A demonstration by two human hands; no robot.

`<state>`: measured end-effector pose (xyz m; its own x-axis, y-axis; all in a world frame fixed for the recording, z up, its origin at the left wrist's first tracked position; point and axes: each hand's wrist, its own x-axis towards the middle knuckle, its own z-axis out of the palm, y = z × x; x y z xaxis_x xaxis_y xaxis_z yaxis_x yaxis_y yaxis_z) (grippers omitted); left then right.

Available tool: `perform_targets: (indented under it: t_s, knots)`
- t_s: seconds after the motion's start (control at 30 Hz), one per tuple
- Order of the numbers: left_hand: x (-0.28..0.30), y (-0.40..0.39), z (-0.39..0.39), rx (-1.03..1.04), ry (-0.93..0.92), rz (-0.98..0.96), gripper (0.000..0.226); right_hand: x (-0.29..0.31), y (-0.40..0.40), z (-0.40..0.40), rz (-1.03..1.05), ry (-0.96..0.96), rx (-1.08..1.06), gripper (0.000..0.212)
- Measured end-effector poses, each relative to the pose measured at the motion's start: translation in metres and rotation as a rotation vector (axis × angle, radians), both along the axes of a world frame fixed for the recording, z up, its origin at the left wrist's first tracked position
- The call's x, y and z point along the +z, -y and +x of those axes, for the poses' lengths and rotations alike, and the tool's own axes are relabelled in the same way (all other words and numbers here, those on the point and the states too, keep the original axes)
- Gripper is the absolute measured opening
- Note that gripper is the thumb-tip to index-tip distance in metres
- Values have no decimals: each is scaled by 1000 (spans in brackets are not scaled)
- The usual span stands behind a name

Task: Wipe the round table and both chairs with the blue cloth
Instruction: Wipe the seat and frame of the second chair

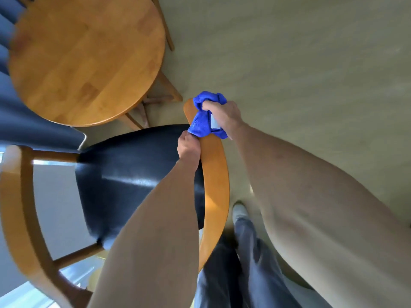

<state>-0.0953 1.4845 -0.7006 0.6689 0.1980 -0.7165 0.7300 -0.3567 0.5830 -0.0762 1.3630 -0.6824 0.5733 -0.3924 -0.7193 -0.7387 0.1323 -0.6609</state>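
Step in hand, by my reading: wiping a chair, specifically the curved wooden top rail of its back (216,174). The right hand (224,116) is clenched round the bunched blue cloth (201,124), which is draped over the far end of that rail. The left hand (189,147) grips the same rail just nearer, fingers curled over its edge, touching or nearly touching the cloth's lower corner. Hands are close together, both on the rail.

The chair (124,174) has a black glossy seat; it stands near the round table (84,61), which sits far left. A second wooden chair frame (20,196) shows at the left edge, blurred. Whether the table or either seat is already wiped cannot be told.

Next move, as I judge it: draw the cloth along the rail toward the near end, which requires the left hand to shift or let go, since it sits in the cloth's path. The rail curves, so the cloth must follow the bend to keep contact.

Room: open floor (300,74) lies right and far of the chair, ample for the right arm. On the left the seat, table edge and dark curtain (26,121) crowd in. The person's leg and shoe (240,212) stand just right of the rail's near end.
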Motion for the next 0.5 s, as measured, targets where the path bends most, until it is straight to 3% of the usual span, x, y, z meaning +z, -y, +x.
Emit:
perform_targets:
  t_s: [0.1, 0.23, 0.37, 0.5]
  knots:
    - [-4, 1, -3, -14, 4, 7, 36, -6, 1, 1, -9, 17, 5, 41]
    - [-12, -1, -1, 8, 53, 38, 36, -4, 3, 3, -40, 113, 81, 61]
    - [-13, -3, -4, -51, 118, 93, 34, 3, 0, -4, -54, 150, 152, 38]
    - [-3, -4, -17, -125, 145, 109, 27, 3, -1, -34, -55, 147, 46, 25]
